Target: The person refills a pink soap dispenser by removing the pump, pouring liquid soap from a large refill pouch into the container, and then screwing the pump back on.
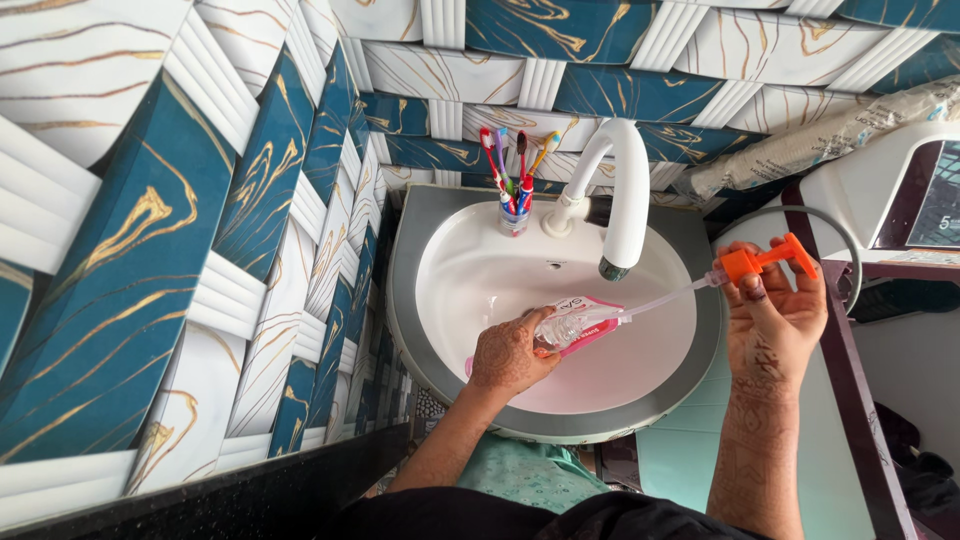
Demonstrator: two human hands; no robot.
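Holding over the sink (560, 425): our left hand (512, 352) grips a clear bottle (578, 322), right hand (772, 318) pinches its orange pump (765, 262) w/ tube, just beside the tap (622, 190).

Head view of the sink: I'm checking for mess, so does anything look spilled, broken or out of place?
Nothing looks spilled. The one oddity: the orange pump head, held in the right hand, is out of the clear bottle, which the left hand holds tilted over the white sink.
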